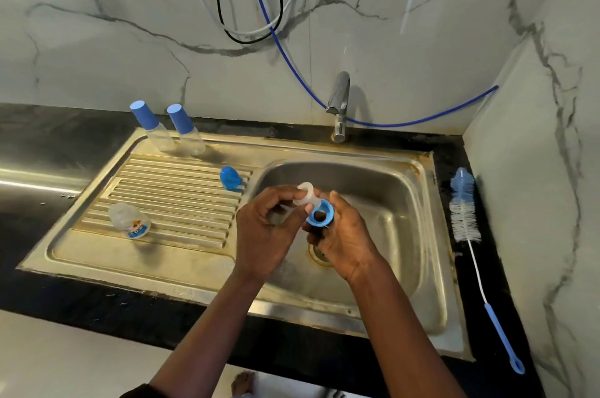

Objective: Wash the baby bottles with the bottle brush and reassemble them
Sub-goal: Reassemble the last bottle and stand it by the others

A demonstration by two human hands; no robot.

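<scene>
Over the steel sink basin [393, 199], the left hand [263, 235] pinches a clear silicone teat [305, 194] between thumb and curled fingers, its wide base tilted up toward twelve o'clock. The right hand [344, 235] grips a blue screw ring [319, 214] with fingers wrapped round its rim, the opening facing the camera. Teat and ring touch at the ring's upper edge. At ten o'clock from the hands, a loose blue cap [230, 178] lies on the ribbed drainboard [168, 189]. Farther out the same way, two capped bottles [152, 128] [188, 129] stand side by side at the drainboard's back edge. At nine o'clock an uncapped clear bottle [130, 220] lies on its side on the ribs. At three o'clock the bottle brush [467, 219] lies on the black counter [454, 150], bristles toward the wall. The tap [339, 105] stands at twelve o'clock.
</scene>
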